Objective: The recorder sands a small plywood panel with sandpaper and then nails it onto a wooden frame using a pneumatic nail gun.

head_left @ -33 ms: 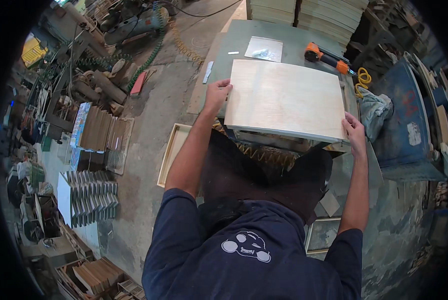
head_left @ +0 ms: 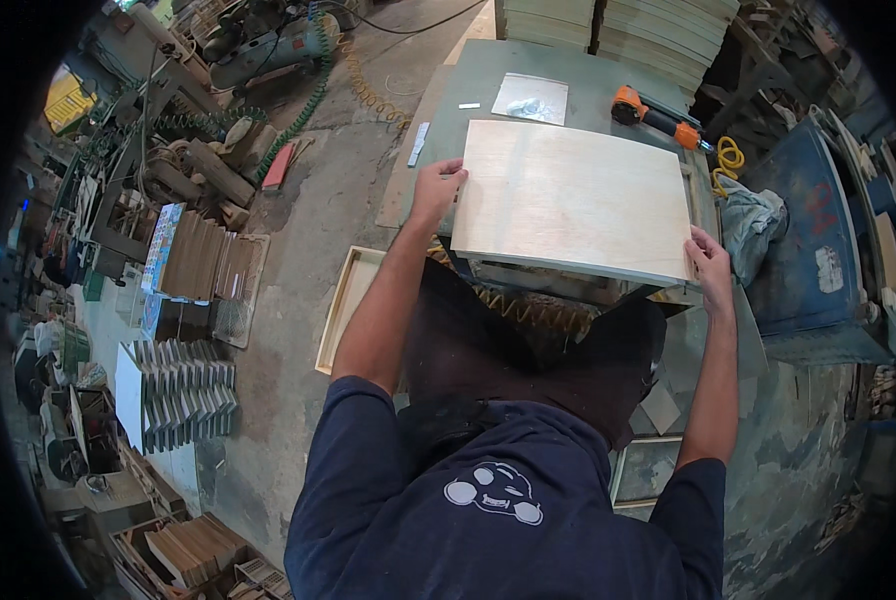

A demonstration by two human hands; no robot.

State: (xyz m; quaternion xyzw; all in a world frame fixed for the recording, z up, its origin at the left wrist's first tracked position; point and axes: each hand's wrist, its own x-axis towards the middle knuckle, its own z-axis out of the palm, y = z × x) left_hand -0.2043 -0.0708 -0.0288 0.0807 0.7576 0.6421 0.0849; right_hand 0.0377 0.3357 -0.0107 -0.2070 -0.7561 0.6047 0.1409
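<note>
A pale rectangular plywood panel [head_left: 573,200] lies level over the near part of the green-grey worktable [head_left: 478,75]. My left hand [head_left: 438,190] grips its left edge, fingertips at the rim. My right hand [head_left: 710,262] is closed on the right edge close to the near corner. Whatever supports the panel is mostly hidden beneath it. Past its far edge rests a clear plastic bag [head_left: 531,99] with small contents I cannot make out. An orange and black air nailer [head_left: 658,118] lies on the table at the far right, joined to a yellow coiled hose [head_left: 729,160].
Stacks of pale boards [head_left: 658,40] stand behind the table. A blue metal bin [head_left: 803,250] is at the right, with a grey cloth [head_left: 753,225] beside it. On the floor at left are a shallow wooden tray [head_left: 333,320], stacked panels [head_left: 178,395] and brown boards [head_left: 193,258].
</note>
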